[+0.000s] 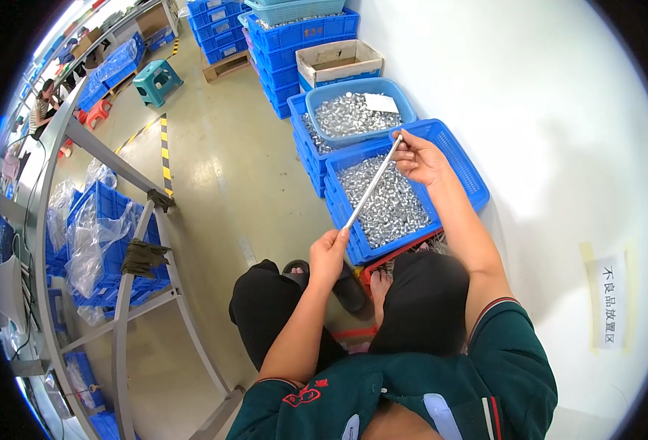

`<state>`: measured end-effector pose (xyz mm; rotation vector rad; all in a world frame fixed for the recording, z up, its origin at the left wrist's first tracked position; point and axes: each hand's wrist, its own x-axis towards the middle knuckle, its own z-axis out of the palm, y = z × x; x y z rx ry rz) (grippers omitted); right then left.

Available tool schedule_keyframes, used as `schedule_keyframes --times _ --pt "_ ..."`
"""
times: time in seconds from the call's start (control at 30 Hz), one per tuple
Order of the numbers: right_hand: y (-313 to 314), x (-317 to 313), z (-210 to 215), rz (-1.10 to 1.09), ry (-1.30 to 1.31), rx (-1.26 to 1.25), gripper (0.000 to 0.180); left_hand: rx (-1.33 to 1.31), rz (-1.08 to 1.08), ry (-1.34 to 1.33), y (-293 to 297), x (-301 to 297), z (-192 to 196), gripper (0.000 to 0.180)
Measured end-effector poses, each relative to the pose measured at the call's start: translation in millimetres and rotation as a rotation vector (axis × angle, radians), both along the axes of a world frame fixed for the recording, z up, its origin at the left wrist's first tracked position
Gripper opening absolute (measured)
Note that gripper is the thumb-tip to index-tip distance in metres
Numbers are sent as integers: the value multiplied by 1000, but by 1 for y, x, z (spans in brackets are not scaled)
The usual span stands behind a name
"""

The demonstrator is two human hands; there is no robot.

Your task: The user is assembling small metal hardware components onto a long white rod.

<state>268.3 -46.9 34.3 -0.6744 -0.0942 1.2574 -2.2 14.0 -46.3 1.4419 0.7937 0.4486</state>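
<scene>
A thin silvery rod [373, 182] slants between my two hands, above a blue crate [450, 147] of small metal parts [384, 203]. Its lower end is in my left hand [327, 255], whose fingers are closed round it. At the upper end, my right hand [420, 159] pinches the rod between thumb and fingers. Just beyond the crate, a lighter blue basket [406, 103] holds more small metal parts, with a white slip of paper [381, 103] lying on them.
Stacked blue crates [280, 70] and an open carton [338, 61] stand farther off along the white wall [544, 132]. To my left is a grey metal frame [122, 308] beside plastic-wrapped blue crates [107, 235]. A teal stool [157, 82] and a seated person [43, 110] are farther back.
</scene>
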Motion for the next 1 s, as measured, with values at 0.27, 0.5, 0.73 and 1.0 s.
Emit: schedule_keyframes --times 0.27,0.5,0.73,1.0 --pt "-8 13 7 108 -78 -76 17 91 -7 34 -1 -2 4 35" --pt "7 -14 5 37 -148 -23 21 -210 -18 -128 -3 0 -5 33" --pt "3 -26 11 345 -548 -242 22 -279 -4 -136 1 2 4 31" --pt "4 -2 -22 6 -132 -233 16 -211 34 -136 3 4 -6 32"
